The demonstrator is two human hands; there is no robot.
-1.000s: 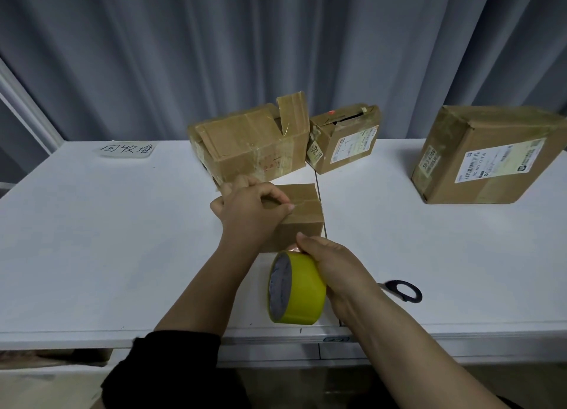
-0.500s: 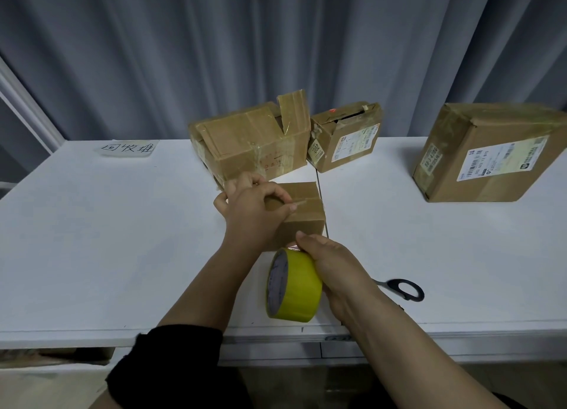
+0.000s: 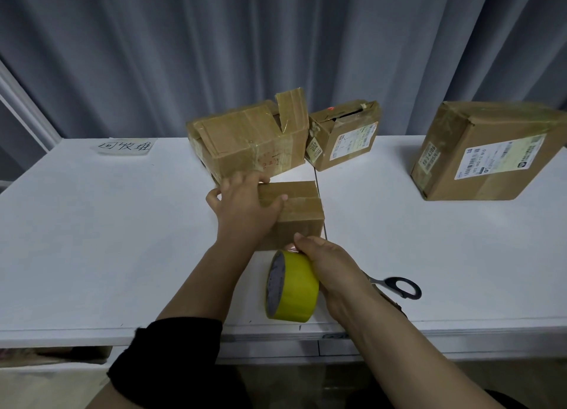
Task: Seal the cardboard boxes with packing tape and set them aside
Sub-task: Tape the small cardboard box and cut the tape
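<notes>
A small cardboard box (image 3: 299, 211) sits mid-table with its flaps down. My left hand (image 3: 245, 206) lies over its top left part, fingers spread across the flaps and thumb along the seam. My right hand (image 3: 329, 263) grips a yellow roll of packing tape (image 3: 291, 287), held on edge against the box's near side. A short bit of tape seems to run from the roll to the box, partly hidden by my fingers.
Behind stand a larger box (image 3: 248, 142) with a raised flap, a box (image 3: 343, 137) with an open top, and a big labelled box (image 3: 487, 151) at the right. Black-handled scissors (image 3: 395, 287) lie by my right wrist. A paper note (image 3: 124, 146) lies far left.
My left hand has flattened and spread over the box top, the fingers reaching farther back. The tape roll has stayed at the box's near side.
</notes>
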